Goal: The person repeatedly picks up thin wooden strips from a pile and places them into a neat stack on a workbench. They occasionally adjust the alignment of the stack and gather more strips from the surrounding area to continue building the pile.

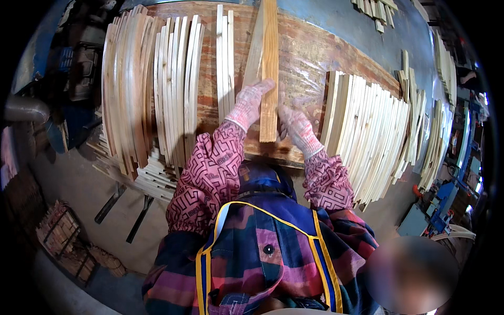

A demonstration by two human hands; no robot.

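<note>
A long orange-brown wooden board [270, 50] points away from me over the middle of the table. My left hand [251, 104], in a pinkish-white glove, is closed on its left side, fingertips over the top face. Beside the board's near end is my right hand [297, 127], gloved alike, its fingers bent and slightly apart. Whether these fingers touch the board's side, I cannot tell. Along the board's left, a paler wood surface [254, 52] shows, partly hidden by my left hand. Left of it lie a few narrow pale strips [225, 58].
Long wooden strips [176, 79] and browner ones [126, 84] lie in rows on the left. Another row of pale strips [367, 131] fills the right side of the plywood tabletop [307, 63]. Bundled wood [58, 231] stands on the floor at lower left. Blue machinery [441, 205] is at right.
</note>
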